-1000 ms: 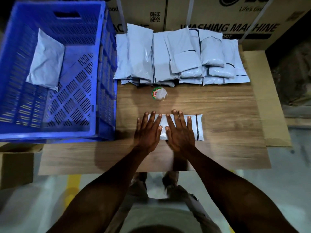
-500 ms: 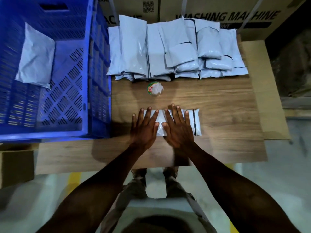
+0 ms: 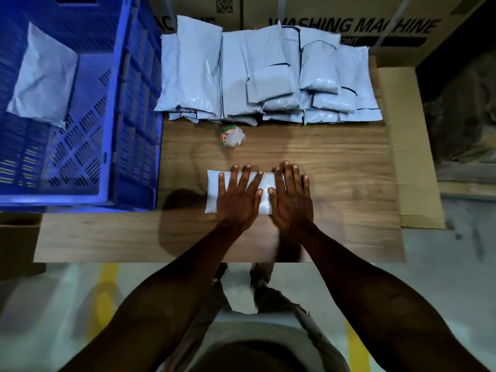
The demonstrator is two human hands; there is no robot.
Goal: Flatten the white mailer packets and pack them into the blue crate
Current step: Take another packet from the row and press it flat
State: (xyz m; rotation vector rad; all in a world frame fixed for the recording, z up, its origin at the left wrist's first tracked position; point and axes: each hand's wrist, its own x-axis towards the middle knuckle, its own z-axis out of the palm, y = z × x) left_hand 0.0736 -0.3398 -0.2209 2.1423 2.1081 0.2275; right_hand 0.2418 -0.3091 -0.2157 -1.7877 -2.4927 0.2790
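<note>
1. Head view is showing both hands lying flat, palms down, on one white mailer packet (image 3: 213, 191) near the front middle of the wooden tabletop (image 3: 343, 189).
2. The left hand (image 3: 237, 197) is pressing with fingers straight and fanned apart, covering the packet's middle.
3. The right hand (image 3: 291, 196) is pressing just beside it, fingers straight and closer together, covering the packet's right end, so that end is hiding from view. It's a bit blurry.
4. The packet's left end is sticking out past the left hand, lying flat on the wood.
5. Just behind the hands, a small round label-looking thing (image 3: 230, 136), red and green with a white scuffed patch, is sitting on the wood, apart from the packet.
6. Further back, a pile of white mailer packets (image 3: 268, 76) is lying in overlapping rows along the far edge of the tabletop.
7. Off to the left, the blue crate (image 3: 134, 103) is sitting with one white packet (image 3: 44, 81) lying inside, toward its far left part.
8. Behind everything, cardboard boxes (image 3: 349, 25) are standing, one reading "WASHING MACHINE".
</note>
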